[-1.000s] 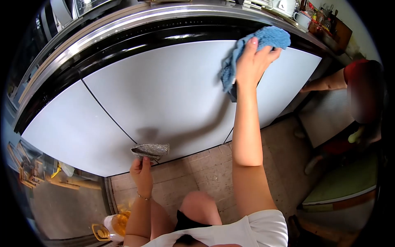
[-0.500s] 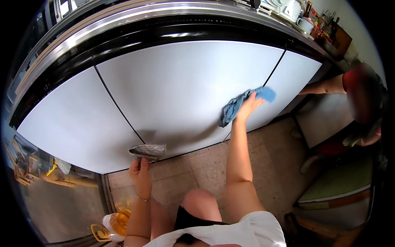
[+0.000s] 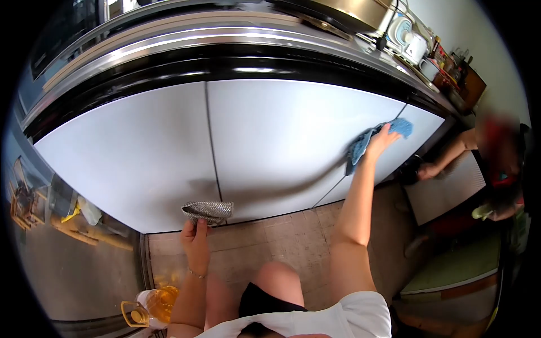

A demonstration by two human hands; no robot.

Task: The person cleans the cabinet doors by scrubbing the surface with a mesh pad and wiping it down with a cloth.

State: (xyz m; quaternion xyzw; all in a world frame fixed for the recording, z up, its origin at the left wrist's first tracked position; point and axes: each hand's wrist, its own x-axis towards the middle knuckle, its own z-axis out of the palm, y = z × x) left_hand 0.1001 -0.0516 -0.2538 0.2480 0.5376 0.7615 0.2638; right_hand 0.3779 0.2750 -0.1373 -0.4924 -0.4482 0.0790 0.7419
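My right hand (image 3: 382,142) presses a bunched blue cloth (image 3: 359,150) against the white cabinet front (image 3: 282,135). The cloth lies across the dark seam near the cabinet's right end, with part of it hanging below my wrist. My left hand (image 3: 195,242) pinches a grey, coarse-woven scrubbing cloth (image 3: 209,210) between thumb and fingers, low before the cabinet's bottom edge. That grey cloth is folded and gapes at its left side. Whether it touches the panel I cannot tell.
A metal-edged counter (image 3: 169,40) runs above the cabinet, bearing a large pan (image 3: 338,14). On the floor, an oil bottle (image 3: 160,304) stands beside my left arm. At right, another person's hand (image 3: 429,170) is near a ribbed panel (image 3: 451,188), beside a green-topped piece (image 3: 451,270).
The view has shifted, bringing the pan into sight. My right hand and the blue cloth have moved right and slightly up in view. The other person's hand has come out from behind the cabinet end.
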